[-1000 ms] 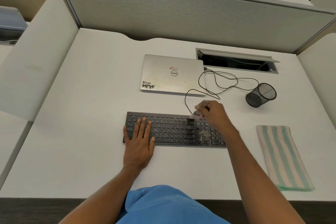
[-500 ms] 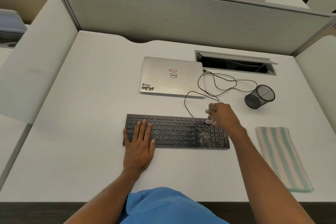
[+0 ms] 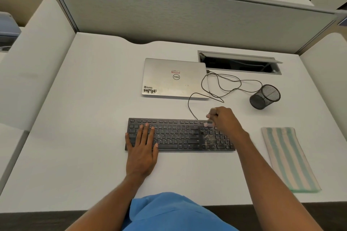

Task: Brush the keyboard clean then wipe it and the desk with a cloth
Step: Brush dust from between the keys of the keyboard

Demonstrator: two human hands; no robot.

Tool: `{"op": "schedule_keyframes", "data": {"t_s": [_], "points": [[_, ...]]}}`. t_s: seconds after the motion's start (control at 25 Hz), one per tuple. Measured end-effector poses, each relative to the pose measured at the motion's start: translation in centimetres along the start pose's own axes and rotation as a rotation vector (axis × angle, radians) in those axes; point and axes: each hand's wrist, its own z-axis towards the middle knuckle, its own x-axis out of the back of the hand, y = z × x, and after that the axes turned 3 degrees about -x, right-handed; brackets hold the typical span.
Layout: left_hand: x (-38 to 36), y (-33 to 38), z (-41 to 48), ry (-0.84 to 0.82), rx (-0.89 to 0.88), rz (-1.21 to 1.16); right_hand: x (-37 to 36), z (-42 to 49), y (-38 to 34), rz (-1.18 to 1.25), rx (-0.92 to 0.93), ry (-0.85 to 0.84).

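We see the keyboard (image 3: 178,135) mid-frame on the desk (image 3: 84,137), left hand (image 3: 142,153) flat on its left keys, right hand (image 3: 226,120) gripping a small brush (image 3: 209,123) at its dusty right part, striped cloth (image 3: 289,157) at lower right.

Keyboard (image 3: 178,134): lying on the desk's (image 3: 84,118) near half.
Laptop (image 3: 174,78): sitting behind the keyboard.
Mesh cup (image 3: 264,96): sitting right of the laptop.
Cloth (image 3: 287,157): lying right of the keyboard.
Left hand (image 3: 141,150): resting on the keyboard's left half.
Right hand (image 3: 224,120): holding the brush (image 3: 209,123) over its right end.
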Motion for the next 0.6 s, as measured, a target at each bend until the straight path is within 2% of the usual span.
{"op": "schedule_keyframes", "data": {"t_s": [0.2, 0.32, 0.48, 0.6], "points": [[0.1, 0.0, 0.0, -0.004, 0.001, 0.001, -1.0, 0.0, -0.8, 0.011, 0.027, -0.067], [0.1, 0.0, 0.0, -0.017, -0.001, 0.01, -0.8, -0.5, -0.5, -0.032, 0.031, -0.035], [0.1, 0.0, 0.0, -0.001, -0.002, -0.005, 1.0, -0.2, 0.6, 0.048, -0.018, 0.035], [0.1, 0.0, 0.0, 0.001, 0.0, -0.008, 0.4, -0.1, 0.5, 0.028, 0.052, 0.026]]}}
